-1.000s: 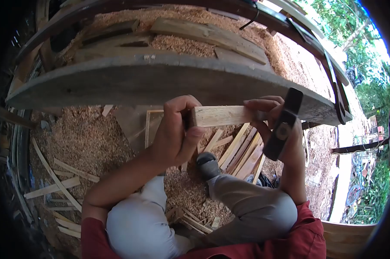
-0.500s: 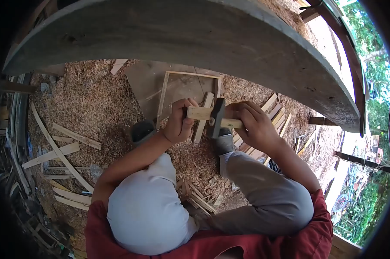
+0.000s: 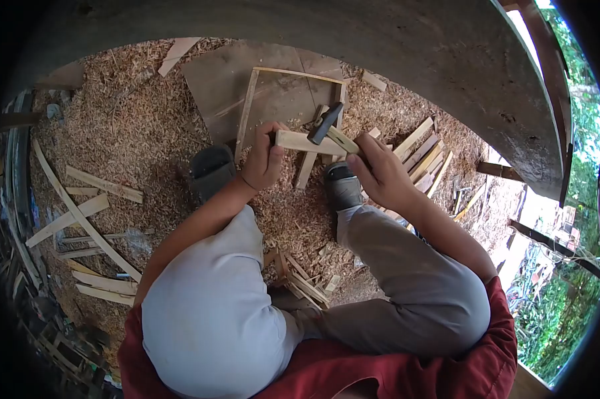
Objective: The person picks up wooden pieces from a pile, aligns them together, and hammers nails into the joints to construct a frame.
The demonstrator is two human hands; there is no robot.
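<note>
The left hand's grip pinches the block's left end; the right hand is closed around the hammer's handle by its right end. A frame lies beyond.

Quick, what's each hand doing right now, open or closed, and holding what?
Left hand: closed on one end of a wooden block.
Right hand: closed on a hammer handle; whether it also grips the block, I can't tell.
</note>
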